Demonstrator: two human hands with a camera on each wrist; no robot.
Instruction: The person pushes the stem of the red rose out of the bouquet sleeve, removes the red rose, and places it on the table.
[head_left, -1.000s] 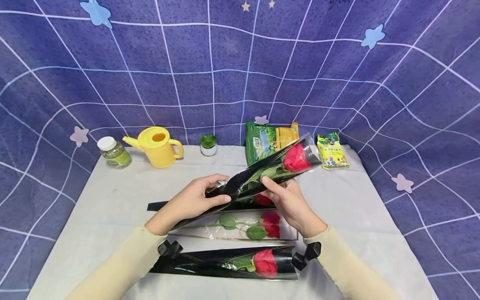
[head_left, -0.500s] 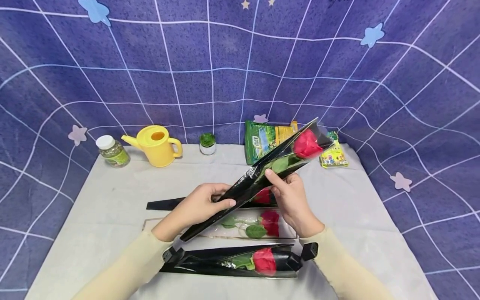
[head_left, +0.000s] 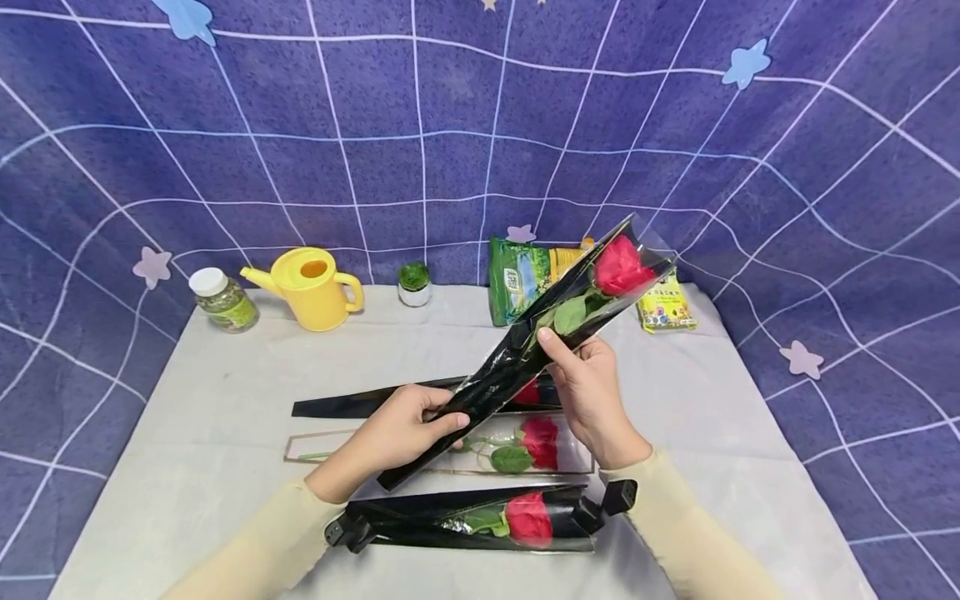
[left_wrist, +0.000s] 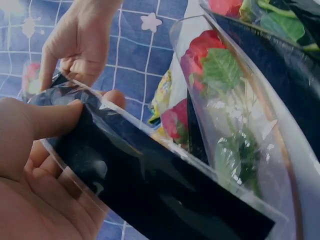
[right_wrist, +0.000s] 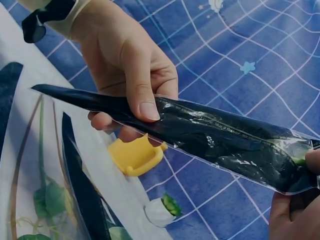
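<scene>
Both hands hold one wrapped red rose (head_left: 621, 265) in a black-backed clear sleeve, tilted up to the right above the table. My left hand (head_left: 405, 425) grips the narrow lower end, thumb on top; the left wrist view shows its thumb (left_wrist: 55, 119) across the black sleeve (left_wrist: 150, 170). My right hand (head_left: 592, 396) pinches the sleeve just below the bloom, thumb near the green leaf. In the right wrist view the left hand (right_wrist: 135, 65) has its fingers under the sleeve (right_wrist: 215, 135). Below lie a clear-wrapped rose (head_left: 540, 442), a black-wrapped rose (head_left: 528, 518), and another black sleeve (head_left: 337, 406), partly hidden.
Along the back stand a lidded jar (head_left: 225, 302), a yellow watering can (head_left: 311, 292), a small potted plant (head_left: 414, 285), a green bag (head_left: 513, 279) and a yellow packet (head_left: 666, 304). A blue grid curtain (head_left: 450, 108) surrounds the white-covered table (head_left: 247, 375).
The held rose has swung steeper, its bloom rising up and to the right. The right hand has shifted slightly right, and the left hand has moved slightly lower and right.
</scene>
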